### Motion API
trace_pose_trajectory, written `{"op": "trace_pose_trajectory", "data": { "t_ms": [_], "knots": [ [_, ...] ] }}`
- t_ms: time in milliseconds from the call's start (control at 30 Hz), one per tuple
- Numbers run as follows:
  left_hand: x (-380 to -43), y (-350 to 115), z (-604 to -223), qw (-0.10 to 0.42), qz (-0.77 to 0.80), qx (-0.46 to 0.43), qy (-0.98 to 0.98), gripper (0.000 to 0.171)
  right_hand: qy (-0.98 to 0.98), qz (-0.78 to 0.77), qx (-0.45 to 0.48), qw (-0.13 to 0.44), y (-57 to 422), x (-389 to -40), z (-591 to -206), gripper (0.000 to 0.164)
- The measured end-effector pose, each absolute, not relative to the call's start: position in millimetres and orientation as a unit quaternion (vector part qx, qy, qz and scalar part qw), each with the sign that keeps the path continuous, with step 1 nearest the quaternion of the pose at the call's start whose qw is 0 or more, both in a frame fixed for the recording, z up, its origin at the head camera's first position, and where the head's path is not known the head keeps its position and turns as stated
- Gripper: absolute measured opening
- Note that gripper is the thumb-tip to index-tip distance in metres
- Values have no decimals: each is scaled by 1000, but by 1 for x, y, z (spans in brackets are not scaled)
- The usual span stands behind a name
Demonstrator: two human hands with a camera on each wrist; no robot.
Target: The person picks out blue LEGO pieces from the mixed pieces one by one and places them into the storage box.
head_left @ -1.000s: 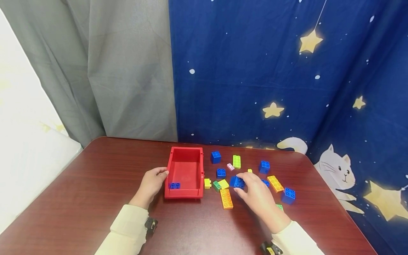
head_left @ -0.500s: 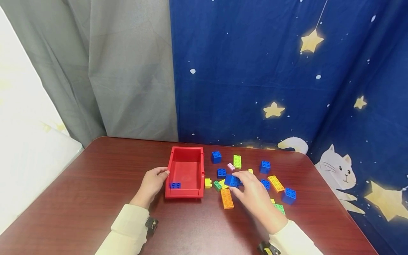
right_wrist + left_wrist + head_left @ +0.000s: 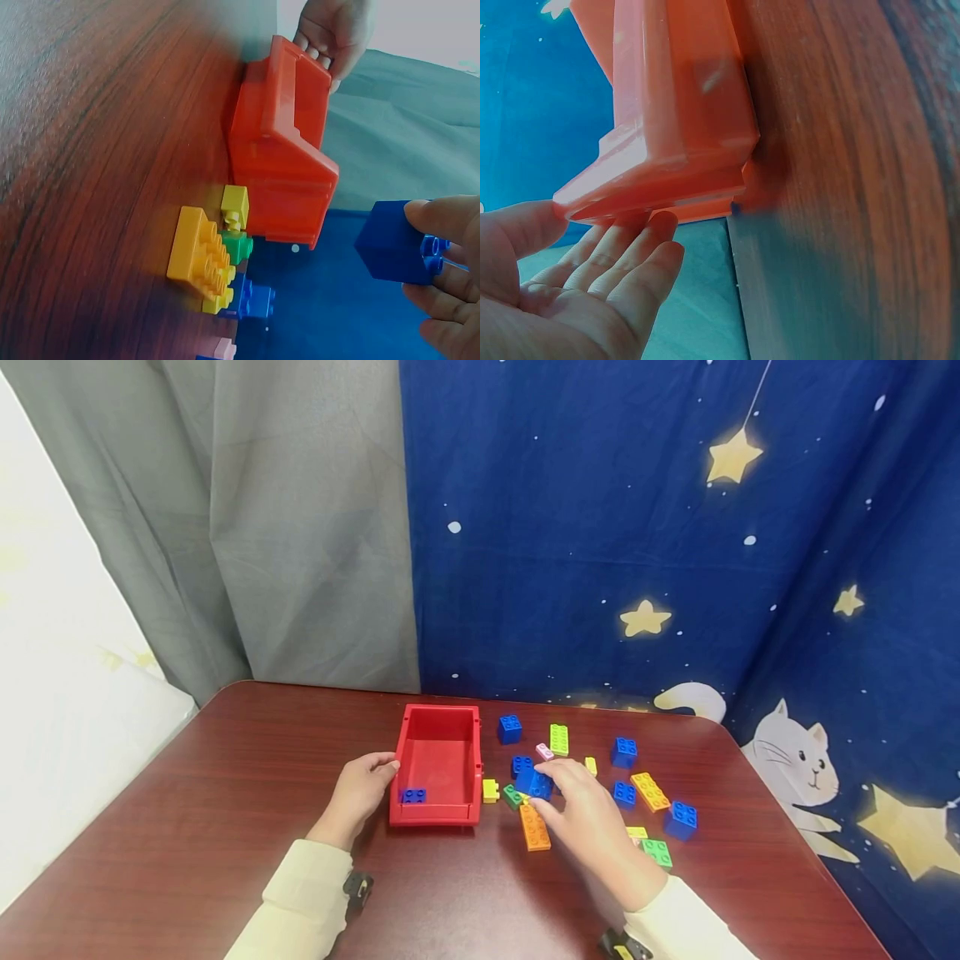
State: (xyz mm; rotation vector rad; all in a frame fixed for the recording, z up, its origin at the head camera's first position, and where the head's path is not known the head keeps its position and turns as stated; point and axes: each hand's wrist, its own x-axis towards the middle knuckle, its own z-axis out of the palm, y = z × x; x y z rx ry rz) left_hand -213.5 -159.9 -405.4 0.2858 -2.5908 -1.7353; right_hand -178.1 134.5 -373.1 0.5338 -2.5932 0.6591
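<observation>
My left hand holds the left rim of an open red bin. In the left wrist view, the thumb touches the rim's edge while the fingers reach under it. Inside the bin, near its front left corner, lies a blue brick. My right hand pinches another blue brick between thumb and fingers. The right wrist view shows this brick raised off the table, its studs facing the palm. In the head view, it hangs right of the bin over the loose bricks and partly hides a yellow one.
A yellow brick, a green brick and an orange brick lie between bin and right hand. More loose bricks spread rightward, including a far blue brick and a light green one. Curtains hang behind the table.
My right hand has lifted the blue brick and carried it left, towards the bin. Bricks near the right wrist have come into fuller view. The left hand has stayed on the rim.
</observation>
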Motion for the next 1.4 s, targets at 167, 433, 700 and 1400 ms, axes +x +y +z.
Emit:
{"op": "trace_pose_trajectory", "data": {
  "t_ms": [167,433,700,1400],
  "knots": [
    [-213,-160,-405,5,-555,93,-827,38,-928,239,202,202,129,-177,-371,43],
    [-213,-159,-404,6,-556,91,-826,38,-922,240,219,209,118,-178,-371,44],
    [-213,-158,-404,4,-554,93,-827,39,-924,242,222,196,109,-178,-372,44],
    [-213,-158,-406,8,-560,98,-822,39,-903,256,275,210,84,-185,-378,42]
  ]
}}
